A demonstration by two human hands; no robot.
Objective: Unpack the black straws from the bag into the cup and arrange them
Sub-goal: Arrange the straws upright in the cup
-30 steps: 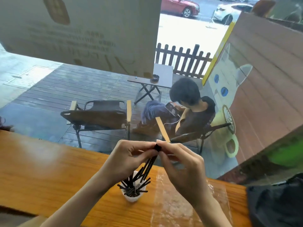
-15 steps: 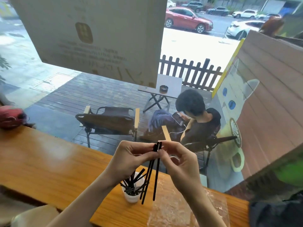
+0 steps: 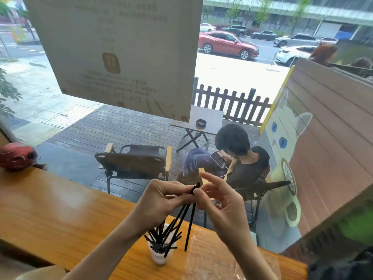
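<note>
Straws (image 3: 182, 217) pinched in left hand (image 3: 161, 197); poster (image 3: 121, 47) text illegible

Upper stretch of the straws (image 3: 182, 217) vanishes under the fingers of the left hand (image 3: 159, 197), and I can't tell if the right hand (image 3: 224, 207) actually pinches any. The clear bag (image 3: 212, 259) under the right hand runs off the bottom edge. That red thing (image 3: 14, 156) far left of the hands: blurry, cropped.
</note>
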